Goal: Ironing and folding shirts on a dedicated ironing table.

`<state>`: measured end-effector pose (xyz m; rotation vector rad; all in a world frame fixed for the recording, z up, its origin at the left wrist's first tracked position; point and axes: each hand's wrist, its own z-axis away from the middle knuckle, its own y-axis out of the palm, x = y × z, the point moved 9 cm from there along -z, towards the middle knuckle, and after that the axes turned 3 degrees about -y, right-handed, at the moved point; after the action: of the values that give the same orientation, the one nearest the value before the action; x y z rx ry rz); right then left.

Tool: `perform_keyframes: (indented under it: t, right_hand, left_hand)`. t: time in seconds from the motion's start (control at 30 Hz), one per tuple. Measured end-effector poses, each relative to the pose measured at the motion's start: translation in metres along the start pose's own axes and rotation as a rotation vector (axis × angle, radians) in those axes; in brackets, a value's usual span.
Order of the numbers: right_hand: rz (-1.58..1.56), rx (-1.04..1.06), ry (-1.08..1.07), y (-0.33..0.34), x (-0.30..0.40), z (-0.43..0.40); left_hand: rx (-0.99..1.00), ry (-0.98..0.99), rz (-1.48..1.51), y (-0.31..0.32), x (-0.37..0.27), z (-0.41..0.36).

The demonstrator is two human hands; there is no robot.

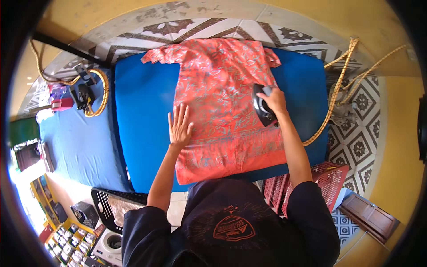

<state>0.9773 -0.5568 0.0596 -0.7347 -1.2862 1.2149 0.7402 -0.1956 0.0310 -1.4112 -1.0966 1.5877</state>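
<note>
A coral-red patterned garment with short sleeves (230,100) lies spread over a blue padded ironing surface (143,110), its hem towards me. My left hand (180,128) rests flat on the garment's left edge with the fingers spread. On the right side of the cloth, my right hand (276,101) grips a dark electric iron (262,106) by its handle. The iron's soleplate is hidden against the fabric, near the garment's right edge.
A cord in yellow patterned wrapping (340,90) loops down along the right. To the left, a second blue-covered table (80,143) bears another iron (83,95) and its cord. Red perforated baskets (328,182) stand right of me, a black basket (100,203) left.
</note>
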Motion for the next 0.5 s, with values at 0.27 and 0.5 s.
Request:
perform_keyframes:
  t: [0.27, 0.5]
  right_hand:
    - [0.055, 0.001, 0.317, -0.051, -0.152, 0.010]
    - [0.018, 0.195, 0.099, -0.035, -0.058, 0.196]
  left_hand:
    - [0.023, 0.050, -0.085, 0.002, -0.011, -0.011]
    - [-0.187, -0.114, 0.177, -0.033, -0.003, 0.025]
